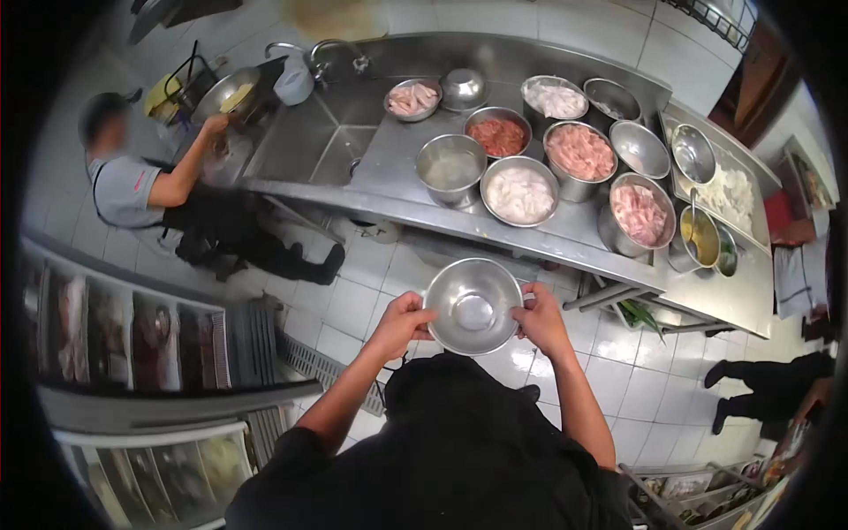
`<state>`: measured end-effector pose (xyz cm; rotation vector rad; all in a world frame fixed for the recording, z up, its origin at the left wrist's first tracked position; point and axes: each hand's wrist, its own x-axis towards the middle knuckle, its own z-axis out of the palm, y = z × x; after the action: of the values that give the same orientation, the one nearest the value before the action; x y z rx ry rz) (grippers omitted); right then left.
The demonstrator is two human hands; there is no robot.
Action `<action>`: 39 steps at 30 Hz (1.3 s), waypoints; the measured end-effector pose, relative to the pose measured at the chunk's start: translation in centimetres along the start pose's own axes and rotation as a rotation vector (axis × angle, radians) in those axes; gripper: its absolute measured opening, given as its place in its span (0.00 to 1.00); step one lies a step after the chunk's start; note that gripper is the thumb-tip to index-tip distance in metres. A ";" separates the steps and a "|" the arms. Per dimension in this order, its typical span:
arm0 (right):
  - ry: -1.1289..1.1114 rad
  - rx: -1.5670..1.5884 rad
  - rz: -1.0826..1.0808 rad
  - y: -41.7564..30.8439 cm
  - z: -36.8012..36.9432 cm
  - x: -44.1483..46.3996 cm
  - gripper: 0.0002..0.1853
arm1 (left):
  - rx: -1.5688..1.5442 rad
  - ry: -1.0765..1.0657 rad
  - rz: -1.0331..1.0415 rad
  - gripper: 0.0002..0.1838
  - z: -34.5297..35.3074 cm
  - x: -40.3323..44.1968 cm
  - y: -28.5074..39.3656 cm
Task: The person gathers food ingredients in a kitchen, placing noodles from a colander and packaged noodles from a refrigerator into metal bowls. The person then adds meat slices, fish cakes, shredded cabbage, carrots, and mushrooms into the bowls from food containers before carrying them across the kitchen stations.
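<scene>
Between my hands, in front of my body, I hold a round metal mixing bowl [473,311]; nothing shows inside it. My left hand [405,323] grips its left rim, thumb on the inside edge. On the opposite side my right hand [540,320] pinches the rim in the same way. The bowl hangs over the tiled floor, short of the steel counter [389,190]. Closest on that counter are a metal pot of whitish pieces [520,192] and a pot with cloudy liquid [451,168].
More bowls hold raw pink meat [579,150] and red minced meat [496,136]. A tray of white pieces [738,199] sits at the right end. At the sink [331,150], a co-worker [132,185] handles another bowl. Open refrigerated drawers [132,336] stand on the left.
</scene>
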<state>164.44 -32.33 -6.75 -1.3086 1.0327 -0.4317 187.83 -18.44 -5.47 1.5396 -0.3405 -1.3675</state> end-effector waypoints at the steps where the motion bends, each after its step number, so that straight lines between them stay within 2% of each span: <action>1: 0.004 -0.008 -0.006 0.3 1.0 1.6 0.19 | 0.004 0.012 0.011 0.08 -1.1 0.7 0.6; 3: 0.012 -0.034 0.021 0.5 2.3 3.6 0.21 | 0.105 0.012 0.040 0.08 -2.8 2.6 1.1; 4: 0.051 0.131 0.004 2.5 3.1 5.0 0.21 | 0.102 -0.047 0.071 0.07 -3.3 3.6 1.4; 5: 0.211 -0.052 -0.209 3.7 3.1 5.6 0.19 | 0.154 -0.090 0.042 0.06 -3.0 6.0 2.5; 7: 0.339 -0.067 -0.303 3.9 3.5 4.5 0.17 | 0.123 -0.166 0.061 0.08 -2.3 5.8 3.2; 8: 0.311 0.056 -0.141 2.3 2.8 3.3 0.17 | 0.080 -0.199 0.038 0.09 -2.0 6.6 3.4; 9: 0.321 0.163 -0.076 1.2 2.0 2.3 0.16 | 0.115 -0.275 0.023 0.09 -1.3 7.9 3.8; 13: 0.428 0.370 -0.052 2.6 -1.5 -3.8 0.16 | 0.192 -0.426 0.024 0.08 3.7 8.1 3.0; 19: 0.687 0.588 0.070 8.5 -8.6 -12.3 0.19 | 0.254 -0.518 0.003 0.09 13.4 6.0 -0.3; 23: 0.749 0.618 0.098 11.3 -11.4 -18.0 0.26 | 0.265 -0.618 -0.036 0.10 19.3 3.5 -3.7; 26: 0.793 0.688 0.079 11.7 -12.7 -21.3 0.24 | 0.350 -0.703 -0.045 0.09 24.3 0.1 -5.2; 32: 0.947 0.621 0.002 16.1 -16.2 -25.2 0.17 | 0.461 -0.825 -0.014 0.10 31.4 -2.5 -8.0; 39: 0.960 0.664 0.094 15.8 -19.3 -27.2 0.19 | 0.480 -0.865 -0.064 0.09 35.9 -2.0 -9.3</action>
<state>130.44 -18.32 -9.64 -0.4062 1.5313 -1.2751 152.56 -30.01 -6.42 1.2332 -1.2270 -2.0627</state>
